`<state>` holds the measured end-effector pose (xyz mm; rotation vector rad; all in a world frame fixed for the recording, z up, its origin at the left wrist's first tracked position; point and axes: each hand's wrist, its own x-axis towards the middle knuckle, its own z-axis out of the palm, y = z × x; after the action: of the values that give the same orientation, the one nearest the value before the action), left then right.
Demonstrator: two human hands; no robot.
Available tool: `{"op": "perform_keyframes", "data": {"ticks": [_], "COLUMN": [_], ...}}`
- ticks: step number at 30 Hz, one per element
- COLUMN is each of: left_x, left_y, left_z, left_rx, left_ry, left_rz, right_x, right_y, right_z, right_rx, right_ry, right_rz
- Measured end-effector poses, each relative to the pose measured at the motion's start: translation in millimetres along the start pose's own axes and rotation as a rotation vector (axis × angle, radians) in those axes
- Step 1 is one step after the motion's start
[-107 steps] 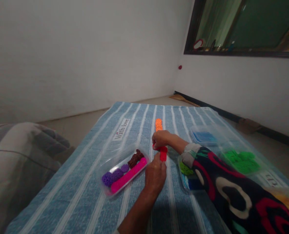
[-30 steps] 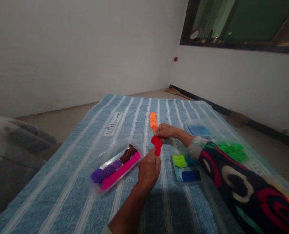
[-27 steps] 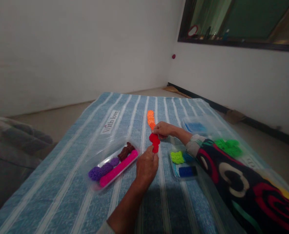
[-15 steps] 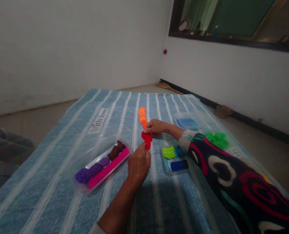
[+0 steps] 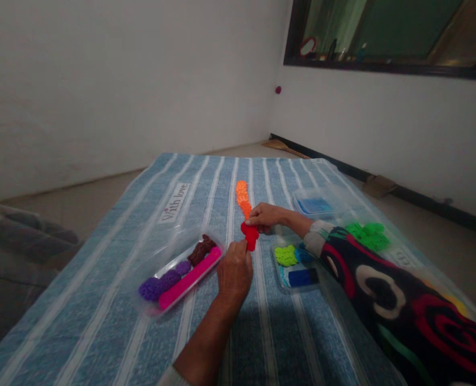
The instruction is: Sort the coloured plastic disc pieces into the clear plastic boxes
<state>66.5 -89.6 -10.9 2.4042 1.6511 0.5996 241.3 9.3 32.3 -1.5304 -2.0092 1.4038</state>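
I now see one red piece (image 5: 250,236) and one orange strip (image 5: 242,194) less covered than earlier, mid-counter (image 5: 278,327), the strip pointing at the far edge. My left grip (image 5: 235,271) pinches the red piece's near end, my right grip (image 5: 264,215) its far end. Nearer the left edge, one box (image 5: 169,262) holds one pink roll (image 5: 190,279) and one brown piece (image 5: 201,250).

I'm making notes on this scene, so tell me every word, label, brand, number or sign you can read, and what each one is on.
"With love": on the striped cloth, in its left half.
A second print on the right, beside the right sleeve: too blurred to read.
Small items at the window: too small to read any label.
No brand or number is readable.
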Motion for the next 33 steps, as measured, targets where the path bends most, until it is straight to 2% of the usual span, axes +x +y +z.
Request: {"op": "perform_keyframes", "data": {"ticks": [9,15,19,24,28,33], "left_x": [3,3,4,10,18,28], "left_y": [1,1,0,0,0,-1], "left_z": [0,-1,1,3,1,-4], "left_rx": [-0.011,-0.010,-0.071,-0.222,-0.275,-0.321], "left_ry": [0.014,0.075,0.102,0.157,0.095,-0.014], "left_rz": [-0.009,0.006,0.048,0.023,-0.001,-0.033], "right_x": [-3,-8,-14,-19,-21,-26], "right_y": [5,5,2,0,3,2], "right_z": [3,9,10,7,1,-4], "right_rx": [0.072,0.104,0.124,0.071,-0.035,-0.088], "right_ry": [-0.052,-0.042,-0.023,-0.016,-0.054,-0.095], "right_rz": [0.048,0.061,0.061,0.033,-0.017,-0.012]}}
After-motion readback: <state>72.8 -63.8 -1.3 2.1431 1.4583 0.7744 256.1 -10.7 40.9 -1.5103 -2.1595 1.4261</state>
